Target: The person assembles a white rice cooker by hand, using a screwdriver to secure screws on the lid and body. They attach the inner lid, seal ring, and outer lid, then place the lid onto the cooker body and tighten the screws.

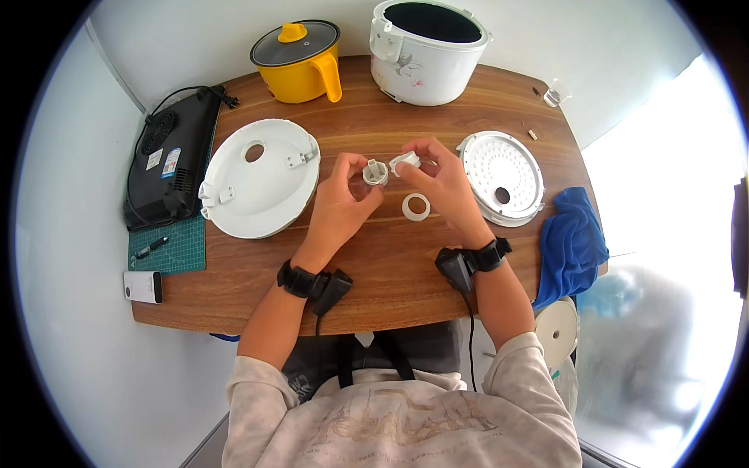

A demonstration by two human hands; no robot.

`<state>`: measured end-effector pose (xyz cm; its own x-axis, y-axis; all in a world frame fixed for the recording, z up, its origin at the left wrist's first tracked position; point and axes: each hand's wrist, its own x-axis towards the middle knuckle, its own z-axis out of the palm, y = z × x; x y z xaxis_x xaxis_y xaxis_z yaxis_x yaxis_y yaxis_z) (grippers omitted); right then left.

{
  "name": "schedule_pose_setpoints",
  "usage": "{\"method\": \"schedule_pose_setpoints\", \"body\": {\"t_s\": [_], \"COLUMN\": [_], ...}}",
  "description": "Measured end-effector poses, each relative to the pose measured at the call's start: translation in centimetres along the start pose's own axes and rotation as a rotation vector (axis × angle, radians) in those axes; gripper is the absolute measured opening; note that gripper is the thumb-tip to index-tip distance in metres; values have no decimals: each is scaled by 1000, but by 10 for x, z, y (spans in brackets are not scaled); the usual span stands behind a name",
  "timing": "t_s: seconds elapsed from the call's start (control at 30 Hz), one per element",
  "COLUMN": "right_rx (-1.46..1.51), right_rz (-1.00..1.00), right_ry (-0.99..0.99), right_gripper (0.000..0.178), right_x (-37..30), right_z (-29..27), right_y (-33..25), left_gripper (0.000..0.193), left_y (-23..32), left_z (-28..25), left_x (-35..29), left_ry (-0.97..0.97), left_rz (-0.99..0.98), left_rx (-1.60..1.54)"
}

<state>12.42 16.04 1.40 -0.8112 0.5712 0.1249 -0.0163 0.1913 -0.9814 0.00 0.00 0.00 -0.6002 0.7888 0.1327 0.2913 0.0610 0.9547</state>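
Note:
Over the middle of the table, my left hand [343,199] is closed round a small round white plastic cup [375,173] with inner ribs. Close beside it, my right hand [438,183] pinches a white plastic cap [405,163]; the two parts are slightly apart. Below them on the wood lies a white ring [416,207]. To the left rests a large white rice cooker lid shell [261,183] with a round hole. A round white inner lid plate [503,175] with rows of bumps and a dark hole lies right of my right hand.
At the back of the wooden table [374,288] stand a yellow pot [300,70] and a white rice cooker body [429,66]. A black appliance [173,156] with a cord lies at left, by a green cutting mat [183,246] and a power bank [143,287]. A blue cloth [571,242] hangs over the right edge.

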Motion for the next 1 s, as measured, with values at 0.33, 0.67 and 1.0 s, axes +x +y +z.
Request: {"method": "schedule_pose_setpoints", "body": {"t_s": [0.33, 0.67, 1.0], "right_rx": [-568, -698, -762], "right_rz": [25, -88, -135], "right_ry": [-30, -37, -55], "right_gripper": [29, 22, 21], "right_x": [-2, -3, -4], "right_z": [-3, 0, 1], "right_y": [-5, 15, 21], "left_gripper": [32, 33, 38], "left_y": [-25, -27, -28], "left_z": [-10, -6, -6], "left_x": [8, 7, 5], "left_ry": [46, 37, 77], "left_rz": [143, 119, 106], "left_rx": [354, 360, 404]}}
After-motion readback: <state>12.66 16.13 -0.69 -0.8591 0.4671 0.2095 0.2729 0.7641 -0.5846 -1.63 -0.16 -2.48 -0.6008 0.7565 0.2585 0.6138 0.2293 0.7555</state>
